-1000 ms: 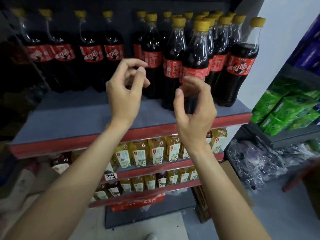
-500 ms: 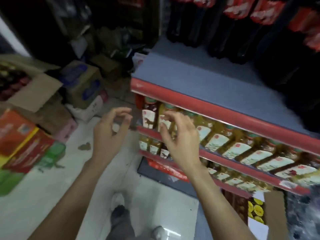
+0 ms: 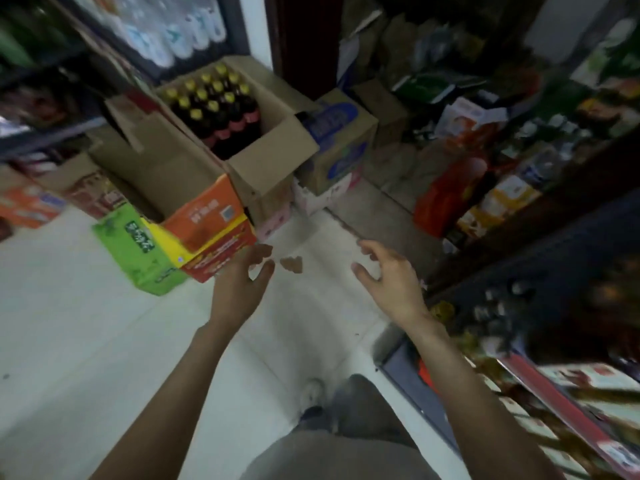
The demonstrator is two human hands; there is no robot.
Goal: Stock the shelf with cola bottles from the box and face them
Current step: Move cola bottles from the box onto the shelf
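Left hand [image 3: 242, 275]: empty, fingers loosely spread.
Right hand [image 3: 384, 275]: empty, spread.
Yellow-capped dark cola bottles [image 3: 221, 109]: upright in open brown cardboard box [image 3: 263, 164], ahead-left.
Grab: necks to be gripped, lifted straight.

Head camera looks steeply down the aisle floor [image 3: 104, 341], tilted.

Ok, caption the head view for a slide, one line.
Both empty hands, left hand and right hand, reach toward the open box of cola bottles.

Brown box [image 3: 266, 161] holds dark cola bottles [image 3: 221, 105] with yellow caps, red labels.
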